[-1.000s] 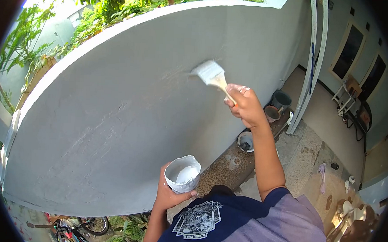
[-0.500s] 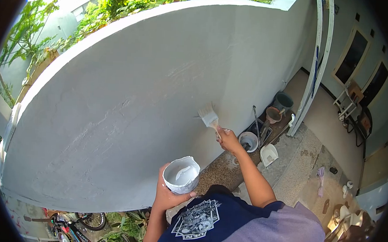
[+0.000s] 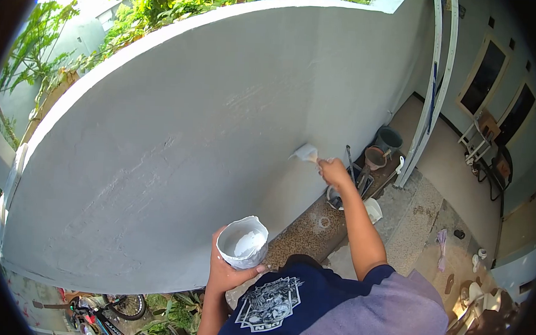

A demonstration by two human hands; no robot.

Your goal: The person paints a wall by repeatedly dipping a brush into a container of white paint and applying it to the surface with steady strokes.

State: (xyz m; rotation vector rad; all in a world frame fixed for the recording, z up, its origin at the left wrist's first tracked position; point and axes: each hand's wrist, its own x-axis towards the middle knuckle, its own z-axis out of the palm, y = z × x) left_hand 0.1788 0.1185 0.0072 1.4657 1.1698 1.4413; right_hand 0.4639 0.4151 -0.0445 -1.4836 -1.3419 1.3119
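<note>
My right hand (image 3: 333, 173) is closed round the handle of a wide paintbrush (image 3: 307, 152), whose bristles lie against the grey wall (image 3: 191, 133). My left hand (image 3: 226, 274) holds a paint container (image 3: 243, 242) from its lower side, with the thumb at the front. White paint shows inside the container, and its rim is uneven. Rough, scratched patches mark the wall to the left of the brush.
Along the wall's foot at the right stand a dark bucket (image 3: 389, 139), a reddish pot (image 3: 375, 157) and a white dustpan (image 3: 372, 210). A metal post (image 3: 432, 97) rises behind them. A bicycle (image 3: 105, 320) and plants are at the lower left.
My right hand and the brush have moved right and slightly up along the wall, and the brush has turned more sideways. My left hand and the container have shifted slightly left.
</note>
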